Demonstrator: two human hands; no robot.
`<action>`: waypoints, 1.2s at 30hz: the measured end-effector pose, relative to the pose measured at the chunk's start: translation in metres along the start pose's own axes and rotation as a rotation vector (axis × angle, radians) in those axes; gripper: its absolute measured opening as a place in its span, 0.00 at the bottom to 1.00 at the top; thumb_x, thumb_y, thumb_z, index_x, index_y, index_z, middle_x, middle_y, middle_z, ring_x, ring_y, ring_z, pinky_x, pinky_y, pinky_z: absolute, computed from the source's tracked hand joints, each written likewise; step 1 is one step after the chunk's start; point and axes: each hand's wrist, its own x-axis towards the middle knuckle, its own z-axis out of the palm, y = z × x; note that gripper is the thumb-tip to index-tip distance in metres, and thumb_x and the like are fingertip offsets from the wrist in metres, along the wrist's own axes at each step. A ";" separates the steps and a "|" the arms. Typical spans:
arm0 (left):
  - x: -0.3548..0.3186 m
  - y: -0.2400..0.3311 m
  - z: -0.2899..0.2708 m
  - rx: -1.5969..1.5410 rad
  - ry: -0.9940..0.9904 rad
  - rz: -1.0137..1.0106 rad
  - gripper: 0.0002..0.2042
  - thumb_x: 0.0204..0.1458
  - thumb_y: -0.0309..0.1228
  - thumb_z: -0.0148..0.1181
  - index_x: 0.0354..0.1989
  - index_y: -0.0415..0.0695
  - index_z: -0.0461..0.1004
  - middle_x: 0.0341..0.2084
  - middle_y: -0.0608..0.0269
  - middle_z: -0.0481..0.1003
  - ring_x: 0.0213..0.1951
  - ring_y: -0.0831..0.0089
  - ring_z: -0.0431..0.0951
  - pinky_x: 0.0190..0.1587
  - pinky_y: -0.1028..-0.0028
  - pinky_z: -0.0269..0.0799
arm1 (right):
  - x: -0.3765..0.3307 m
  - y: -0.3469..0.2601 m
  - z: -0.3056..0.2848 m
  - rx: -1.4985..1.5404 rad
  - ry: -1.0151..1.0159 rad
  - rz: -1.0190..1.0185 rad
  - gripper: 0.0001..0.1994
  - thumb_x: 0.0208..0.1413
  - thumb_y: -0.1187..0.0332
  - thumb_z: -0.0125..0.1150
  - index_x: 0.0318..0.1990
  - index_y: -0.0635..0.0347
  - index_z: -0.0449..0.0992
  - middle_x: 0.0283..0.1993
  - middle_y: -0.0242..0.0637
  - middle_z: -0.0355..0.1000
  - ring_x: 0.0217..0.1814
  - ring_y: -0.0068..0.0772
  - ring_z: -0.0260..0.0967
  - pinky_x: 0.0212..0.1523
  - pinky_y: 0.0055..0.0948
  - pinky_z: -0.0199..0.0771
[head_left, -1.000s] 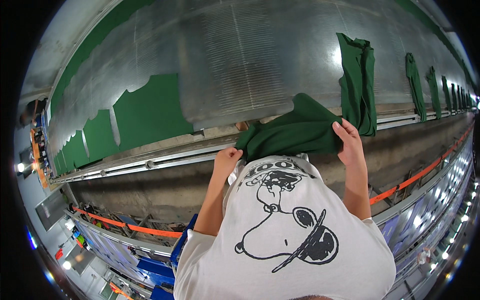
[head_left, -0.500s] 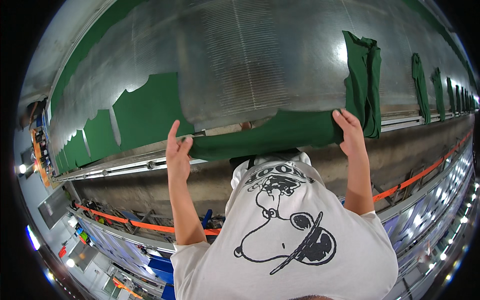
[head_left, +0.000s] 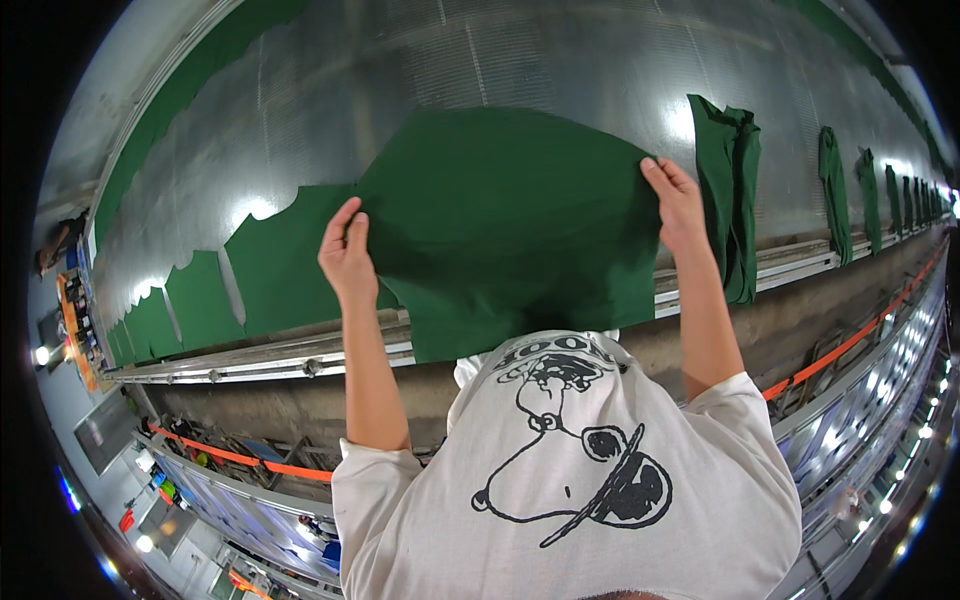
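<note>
A wide green fabric panel [head_left: 520, 220] is spread between my hands, over the near edge of the metal table. My left hand [head_left: 348, 255] is closed at the panel's left edge, thumb and fingers pinching there. At the opposite upper corner, my right hand [head_left: 680, 208] grips the fabric between thumb and fingers. The panel's lower edge hangs in front of my shirt. Left of it, a row of flat green cut pieces [head_left: 290, 255] lies along the table. A folded green bundle [head_left: 728, 200] rests just right of my right hand.
The shiny metal table [head_left: 590, 60] runs far to both sides, with a metal rail [head_left: 270, 368] along its near edge. More folded green bundles [head_left: 835, 195] recede to the right. An orange strip [head_left: 830, 352] runs behind me, beside a concrete floor.
The green panel, gathered in a narrow band before, is now opened out broad and flat. My right hand has gone up and slightly left; my left hand has risen a little.
</note>
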 end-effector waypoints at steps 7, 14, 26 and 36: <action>0.022 -0.109 0.017 0.011 -0.006 -0.337 0.14 0.61 0.25 0.64 0.55 0.37 0.80 0.38 0.74 0.77 0.34 0.88 0.66 0.36 0.84 0.64 | 0.053 0.088 -0.006 -0.254 0.037 0.173 0.11 0.66 0.63 0.65 0.42 0.64 0.80 0.35 0.25 0.75 0.37 0.16 0.67 0.39 0.22 0.69; 0.014 -0.124 0.007 -0.059 -0.022 -0.337 0.15 0.62 0.26 0.63 0.56 0.36 0.78 0.51 0.64 0.79 0.51 0.80 0.76 0.57 0.81 0.69 | 0.041 0.093 -0.015 -0.185 0.064 0.176 0.10 0.66 0.65 0.64 0.43 0.64 0.80 0.35 0.24 0.75 0.36 0.14 0.67 0.38 0.20 0.68; 0.002 -0.113 0.006 -0.083 -0.007 -0.353 0.15 0.63 0.27 0.63 0.55 0.35 0.78 0.54 0.60 0.79 0.56 0.76 0.75 0.62 0.77 0.67 | 0.030 0.102 -0.026 -0.119 0.062 0.190 0.10 0.66 0.65 0.65 0.43 0.63 0.80 0.36 0.24 0.75 0.37 0.13 0.68 0.40 0.18 0.67; -0.008 -0.118 -0.003 -0.091 0.003 -0.336 0.15 0.62 0.28 0.64 0.54 0.35 0.79 0.52 0.60 0.80 0.56 0.75 0.75 0.62 0.77 0.66 | 0.020 0.102 -0.029 -0.088 0.061 0.204 0.09 0.66 0.66 0.65 0.43 0.64 0.80 0.37 0.24 0.76 0.39 0.13 0.68 0.41 0.18 0.67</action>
